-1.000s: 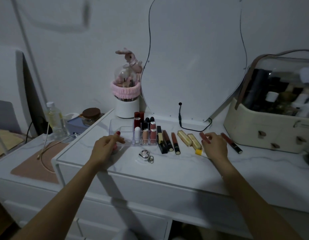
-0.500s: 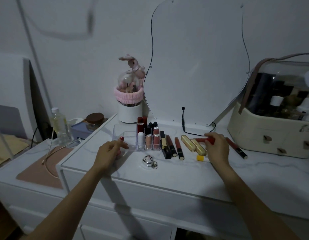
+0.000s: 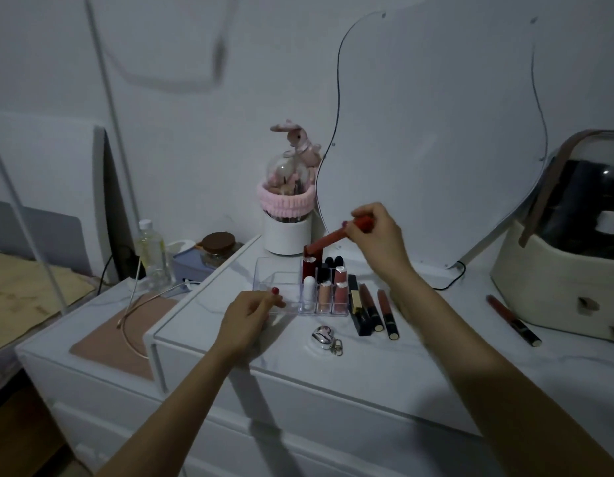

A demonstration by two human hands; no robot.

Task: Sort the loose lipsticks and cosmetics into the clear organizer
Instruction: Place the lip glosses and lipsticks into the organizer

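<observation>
Red lip tube (image 3: 336, 234): light, stiff, slick; right hand (image 3: 377, 232) pinches its cap end, tilted over clear organizer (image 3: 281, 287) near tabletop's rear edge. Left hand (image 3: 250, 315) grips organizer's front rim.

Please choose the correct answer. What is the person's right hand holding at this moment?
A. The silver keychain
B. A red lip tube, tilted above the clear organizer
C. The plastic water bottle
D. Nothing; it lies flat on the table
B: the right hand grips a red lip tube by its upper end, with the lower end pointing down toward the back row of the clear organizer.
</observation>
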